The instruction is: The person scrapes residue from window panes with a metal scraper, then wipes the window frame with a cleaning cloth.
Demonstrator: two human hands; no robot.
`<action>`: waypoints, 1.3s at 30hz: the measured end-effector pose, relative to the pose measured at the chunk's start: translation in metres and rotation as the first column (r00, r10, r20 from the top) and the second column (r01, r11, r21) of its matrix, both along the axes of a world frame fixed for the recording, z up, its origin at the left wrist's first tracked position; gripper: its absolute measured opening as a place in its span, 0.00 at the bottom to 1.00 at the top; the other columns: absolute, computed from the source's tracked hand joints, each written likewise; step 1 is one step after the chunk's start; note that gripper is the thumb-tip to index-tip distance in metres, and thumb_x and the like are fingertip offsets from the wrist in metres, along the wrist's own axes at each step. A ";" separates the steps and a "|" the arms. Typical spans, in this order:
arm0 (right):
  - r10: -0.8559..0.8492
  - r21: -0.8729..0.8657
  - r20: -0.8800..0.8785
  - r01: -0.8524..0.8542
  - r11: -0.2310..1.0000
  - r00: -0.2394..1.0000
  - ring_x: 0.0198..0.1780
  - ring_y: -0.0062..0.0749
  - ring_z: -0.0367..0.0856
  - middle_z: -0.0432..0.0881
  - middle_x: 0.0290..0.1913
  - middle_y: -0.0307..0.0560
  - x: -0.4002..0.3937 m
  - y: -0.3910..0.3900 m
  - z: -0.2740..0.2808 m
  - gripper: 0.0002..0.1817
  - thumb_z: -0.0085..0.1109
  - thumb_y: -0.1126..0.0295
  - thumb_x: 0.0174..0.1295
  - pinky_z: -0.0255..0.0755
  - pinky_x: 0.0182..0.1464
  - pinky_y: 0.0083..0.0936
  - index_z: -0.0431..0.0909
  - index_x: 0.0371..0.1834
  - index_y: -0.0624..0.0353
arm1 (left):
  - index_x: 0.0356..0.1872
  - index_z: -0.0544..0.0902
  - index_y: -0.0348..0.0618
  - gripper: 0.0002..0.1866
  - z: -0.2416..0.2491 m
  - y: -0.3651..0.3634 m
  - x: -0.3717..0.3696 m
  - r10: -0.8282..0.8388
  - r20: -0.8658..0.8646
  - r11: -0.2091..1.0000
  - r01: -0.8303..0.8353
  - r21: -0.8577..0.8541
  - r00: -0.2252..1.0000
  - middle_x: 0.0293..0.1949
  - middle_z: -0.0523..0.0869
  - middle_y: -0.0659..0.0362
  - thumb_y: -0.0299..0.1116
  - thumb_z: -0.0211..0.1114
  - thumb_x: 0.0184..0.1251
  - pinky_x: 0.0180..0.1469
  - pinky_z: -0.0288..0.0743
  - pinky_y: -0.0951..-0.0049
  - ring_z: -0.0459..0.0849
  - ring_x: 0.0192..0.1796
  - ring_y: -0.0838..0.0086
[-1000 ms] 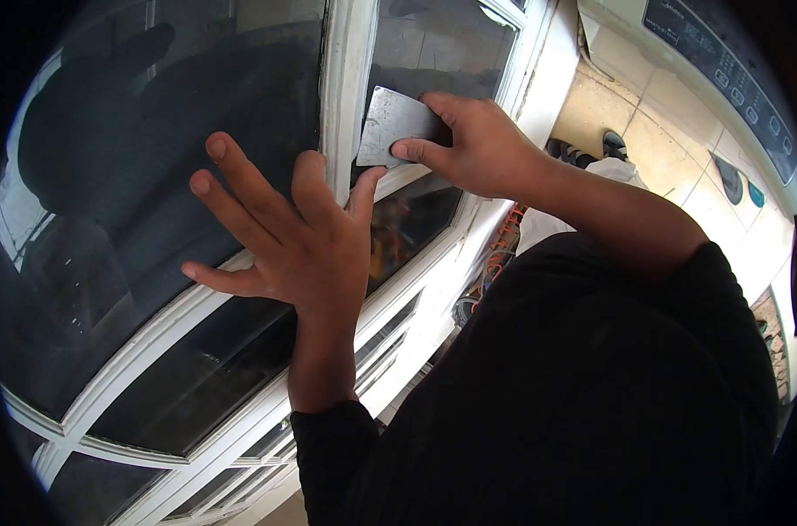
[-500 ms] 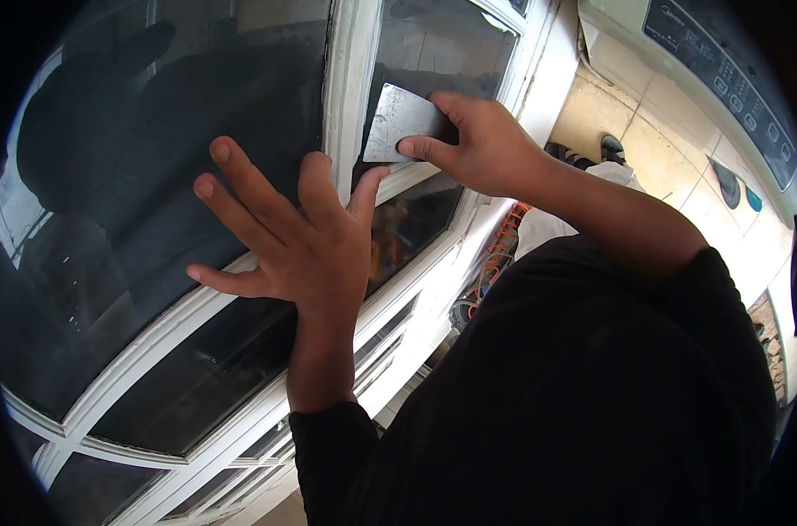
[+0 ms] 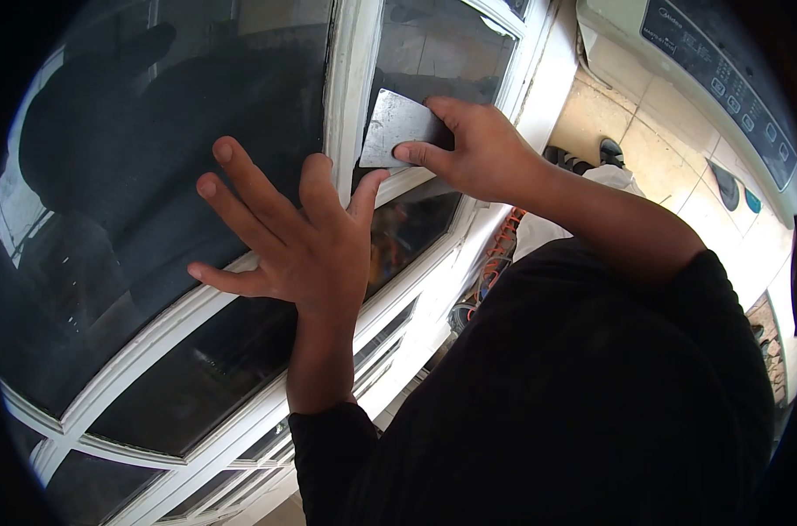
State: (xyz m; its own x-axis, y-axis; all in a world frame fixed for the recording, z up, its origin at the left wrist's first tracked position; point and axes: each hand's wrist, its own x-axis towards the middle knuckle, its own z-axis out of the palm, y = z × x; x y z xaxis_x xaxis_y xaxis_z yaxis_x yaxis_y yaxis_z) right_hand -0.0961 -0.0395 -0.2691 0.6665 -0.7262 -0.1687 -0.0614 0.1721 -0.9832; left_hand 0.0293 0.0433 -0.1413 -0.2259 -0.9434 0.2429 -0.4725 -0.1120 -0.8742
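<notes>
My right hand [image 3: 481, 149] pinches a flat, grey metal scraper [image 3: 389, 127], thumb on its near face and fingers behind it. The scraper lies over the lower left corner of a small glass pane [image 3: 446, 48], beside the white upright bar [image 3: 349, 79] of the frame. Spread wide, my left hand [image 3: 302, 241] rests against the frame and the large dark pane [image 3: 197, 96]. Its thumb reaches close below the scraper's lower edge. The scraper's far edge, where it meets glass or bar, is hard to make out.
A washing machine [image 3: 714, 74] with a button panel stands at the upper right on a tiled floor [image 3: 670, 118]. Sandals [image 3: 610, 152] and an orange coiled cord [image 3: 501, 244] are on the floor. More white bars and panes run to the lower left.
My right hand has moved the scraper slightly left and down, toward the pane's lower corner. My left hand has stayed nearly still.
</notes>
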 end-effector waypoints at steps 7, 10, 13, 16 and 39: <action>-0.006 -0.005 0.030 0.007 1.000 1.000 0.31 0.35 0.84 0.85 0.31 0.53 0.003 0.008 0.000 0.22 0.70 0.56 0.60 0.75 0.37 0.31 0.79 0.45 0.64 | 0.42 0.72 0.66 0.34 0.000 0.002 -0.003 0.011 -0.060 1.000 -0.011 0.001 0.998 0.71 0.67 0.43 0.74 0.69 0.40 0.67 0.22 0.26 0.57 0.76 0.48; 0.000 0.008 0.050 0.000 1.000 0.999 0.32 0.36 0.84 0.85 0.31 0.53 0.001 0.005 0.001 0.22 0.70 0.56 0.60 0.75 0.37 0.31 0.79 0.45 0.64 | 0.42 0.72 0.66 0.34 0.000 0.000 -0.003 0.018 -0.056 1.000 -0.017 0.017 0.998 0.71 0.66 0.43 0.73 0.70 0.39 0.67 0.22 0.25 0.56 0.77 0.48; 0.007 0.016 0.057 -0.008 1.000 0.998 0.31 0.37 0.84 0.85 0.30 0.53 0.002 0.003 0.002 0.21 0.70 0.56 0.60 0.75 0.37 0.32 0.79 0.44 0.64 | 0.43 0.73 0.64 0.36 0.002 -0.001 -0.002 0.011 -0.024 1.000 -0.010 0.021 1.000 0.73 0.63 0.44 0.75 0.69 0.38 0.68 0.22 0.28 0.54 0.78 0.50; 0.009 0.015 0.048 -0.009 1.000 0.999 0.30 0.37 0.84 0.84 0.29 0.53 0.001 0.006 0.003 0.21 0.70 0.56 0.60 0.75 0.36 0.32 0.79 0.43 0.64 | 0.43 0.73 0.64 0.37 0.002 0.000 -0.004 0.016 -0.032 0.999 -0.016 0.030 0.999 0.73 0.63 0.44 0.75 0.70 0.37 0.68 0.22 0.29 0.54 0.78 0.50; -0.010 -0.009 0.052 0.011 1.000 0.999 0.28 0.34 0.83 0.83 0.27 0.54 0.004 0.009 0.001 0.23 0.69 0.54 0.60 0.74 0.33 0.32 0.78 0.42 0.65 | 0.44 0.71 0.63 0.39 0.002 -0.003 0.000 0.016 -0.054 0.999 -0.014 0.047 0.998 0.74 0.61 0.43 0.75 0.71 0.35 0.68 0.20 0.30 0.52 0.78 0.51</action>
